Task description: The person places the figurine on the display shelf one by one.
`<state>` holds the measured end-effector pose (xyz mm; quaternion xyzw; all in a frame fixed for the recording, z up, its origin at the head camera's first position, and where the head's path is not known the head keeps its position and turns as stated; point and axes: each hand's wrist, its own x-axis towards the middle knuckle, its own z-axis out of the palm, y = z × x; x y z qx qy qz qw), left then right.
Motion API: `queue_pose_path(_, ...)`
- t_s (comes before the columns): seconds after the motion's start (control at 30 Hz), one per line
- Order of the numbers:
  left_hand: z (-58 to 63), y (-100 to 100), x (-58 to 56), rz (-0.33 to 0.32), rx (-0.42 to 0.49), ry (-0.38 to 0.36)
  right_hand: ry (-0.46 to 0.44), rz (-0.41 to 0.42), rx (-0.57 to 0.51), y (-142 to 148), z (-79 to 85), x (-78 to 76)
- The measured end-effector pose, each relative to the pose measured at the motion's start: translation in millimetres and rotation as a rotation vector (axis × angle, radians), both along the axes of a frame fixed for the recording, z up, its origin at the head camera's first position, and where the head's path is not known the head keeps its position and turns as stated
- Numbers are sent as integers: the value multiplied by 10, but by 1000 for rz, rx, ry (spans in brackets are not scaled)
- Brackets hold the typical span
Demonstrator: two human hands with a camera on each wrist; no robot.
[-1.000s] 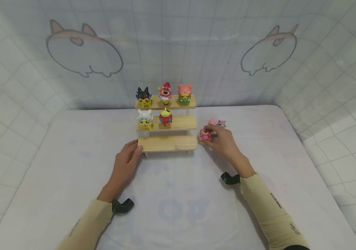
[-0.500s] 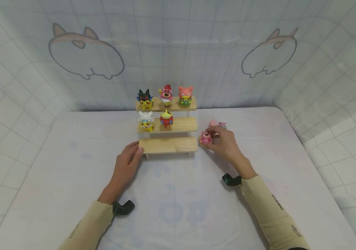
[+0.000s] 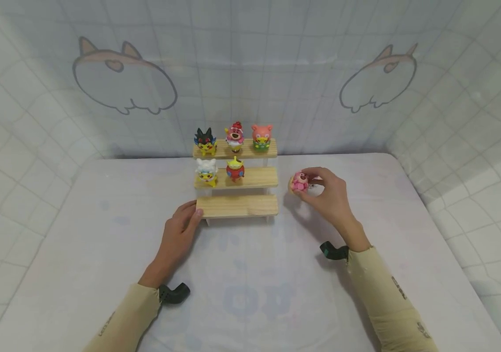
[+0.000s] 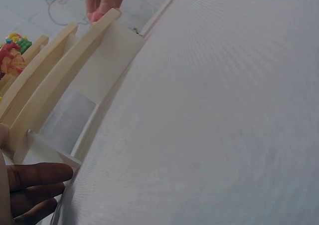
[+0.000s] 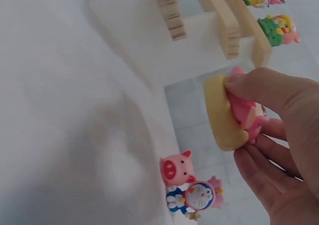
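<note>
My right hand (image 3: 331, 195) pinches a pink bear figurine (image 3: 299, 182) by thumb and fingertips, right of the wooden three-step display stand (image 3: 237, 206). In the right wrist view the figurine's yellow base (image 5: 219, 112) shows, held above the table. At the stand's left end my left hand (image 3: 180, 232) grips the lowest step, thumb on its front corner. The left wrist view shows other fingers (image 4: 40, 177) stretched out by the white side panel. A pink pig figurine (image 5: 177, 168) and a blue-and-white cat figurine (image 5: 197, 196) stand beyond the right hand.
On the top step stand a black-eared figurine (image 3: 205, 142), a pink bear with a red top (image 3: 235, 137) and a pink-hooded one (image 3: 261, 137). The middle step bears a white-hooded figurine (image 3: 207, 172) and a green-headed one in red (image 3: 235, 169). A tiled-pattern cloth (image 3: 250, 73) hangs behind.
My right hand has lifted the pink bear figurine off the table and moved it slightly right and back. The left hand stays at the stand; the head view has shifted slightly.
</note>
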<state>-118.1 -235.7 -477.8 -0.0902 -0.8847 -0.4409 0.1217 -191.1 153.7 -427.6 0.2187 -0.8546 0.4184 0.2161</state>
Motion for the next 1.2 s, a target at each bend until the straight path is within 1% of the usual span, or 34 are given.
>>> queue_pose_path(0.17,-16,-11,-5,-1,-3,9,12,-9,-56,2,57,15)
queue_pose_path(0.37,2,7,-2,-7,-1,13,-8,-7,-141,16,177,56)
queue_pose_path(0.47,12,13,4,-6,1,6,-22,7,-184,7,236,83)
queue_pose_path(0.6,16,10,8,-1,-12,-10,-47,33,-208,-72,306,142)
queue_pose_path(0.77,16,-11,6,1,-24,5,-43,80,-217,-252,540,292)
queue_pose_path(0.87,22,-23,2,1,-22,24,-26,99,-194,-346,673,376)
queue_pose_path(0.93,26,-25,-1,-2,-21,29,-13,115,-179,-375,685,376)
queue_pose_path(1.0,26,-21,0,-1,-18,23,-5,119,-147,-387,651,340)
queue_pose_path(1.2,23,7,25,5,-6,-29,12,122,-43,-454,503,155)
